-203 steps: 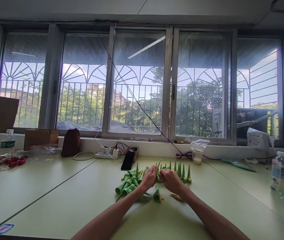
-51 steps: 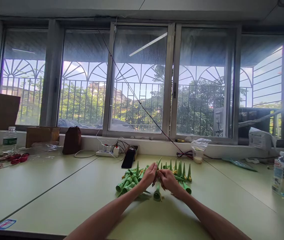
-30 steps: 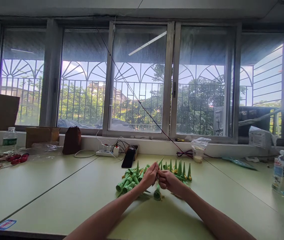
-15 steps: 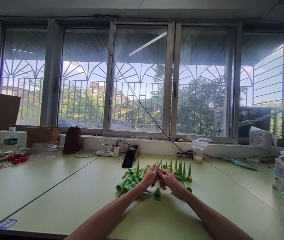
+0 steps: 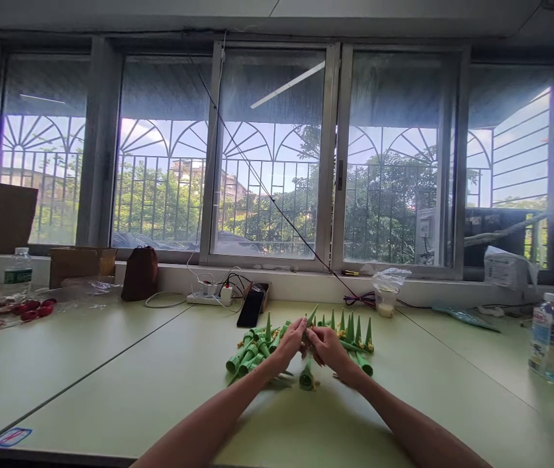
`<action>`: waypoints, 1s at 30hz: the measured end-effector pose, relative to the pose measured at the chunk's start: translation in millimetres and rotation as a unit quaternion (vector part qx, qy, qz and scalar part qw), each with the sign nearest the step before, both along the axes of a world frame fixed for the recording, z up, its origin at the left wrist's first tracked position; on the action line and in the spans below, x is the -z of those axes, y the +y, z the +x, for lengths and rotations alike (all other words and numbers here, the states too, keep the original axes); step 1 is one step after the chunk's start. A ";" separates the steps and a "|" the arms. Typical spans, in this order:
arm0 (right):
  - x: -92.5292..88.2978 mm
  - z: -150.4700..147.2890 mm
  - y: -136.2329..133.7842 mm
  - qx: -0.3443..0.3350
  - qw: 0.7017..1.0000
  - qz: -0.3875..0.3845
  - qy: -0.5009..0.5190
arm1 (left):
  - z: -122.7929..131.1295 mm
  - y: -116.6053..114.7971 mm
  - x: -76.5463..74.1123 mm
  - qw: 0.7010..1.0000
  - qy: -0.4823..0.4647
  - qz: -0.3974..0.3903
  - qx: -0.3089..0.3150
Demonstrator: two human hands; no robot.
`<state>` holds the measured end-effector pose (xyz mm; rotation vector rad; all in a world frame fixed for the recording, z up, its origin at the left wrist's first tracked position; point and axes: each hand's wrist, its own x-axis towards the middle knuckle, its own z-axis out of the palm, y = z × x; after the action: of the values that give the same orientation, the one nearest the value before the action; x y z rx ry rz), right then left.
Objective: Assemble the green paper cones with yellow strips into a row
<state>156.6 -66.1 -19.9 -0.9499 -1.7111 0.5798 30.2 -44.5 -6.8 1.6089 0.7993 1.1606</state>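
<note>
My left hand [image 5: 292, 343] and my right hand [image 5: 324, 346] meet over the table, fingers closed around one green cone [image 5: 312, 314] whose tip points up and slightly right. What the fingertips do at its base is hidden. Under my hands another green cone [image 5: 306, 377] lies with its round opening facing me, a yellowish bit beside it. A heap of green cones [image 5: 250, 354] lies left of my left hand. Right of my right hand, several upright green cones [image 5: 351, 328] stand with small yellow pieces near their bases.
A phone [image 5: 251, 307] and a white power strip [image 5: 210, 299] lie at the back by the window sill. A plastic bottle [image 5: 548, 338] stands at the right, and a plastic-wrapped cup [image 5: 386, 299] behind the cones. At left are a brown pouch [image 5: 141, 274] and red items [image 5: 33, 311].
Both hands stay together around the cone, with only slight finger movement. The cone's tip sits a little higher. The whole view has shifted marginally.
</note>
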 end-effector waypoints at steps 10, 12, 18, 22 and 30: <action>-6.0 2.4 -4.3 0.018 0.998 0.055 -0.036 | 1.4 6.4 5.7 0.996 -0.052 -0.034 0.061; -5.1 3.5 -2.3 0.025 0.996 0.068 -0.044 | 1.9 8.2 6.9 0.996 -0.057 -0.035 0.056; -3.7 6.7 0.5 0.033 0.994 0.086 -0.062 | 3.5 11.8 9.0 0.996 -0.057 -0.036 0.052; -4.2 7.2 0.3 0.034 0.992 0.101 -0.068 | 2.4 12.6 6.7 0.998 -0.030 0.006 0.050; -3.0 12.3 4.3 0.081 0.985 0.120 -0.093 | -4.2 16.6 -3.1 0.992 0.044 0.111 -0.035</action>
<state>169.0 -61.8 -16.9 -0.9804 -1.8011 0.1766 26.0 -27.9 -3.7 1.8387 0.8124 1.2720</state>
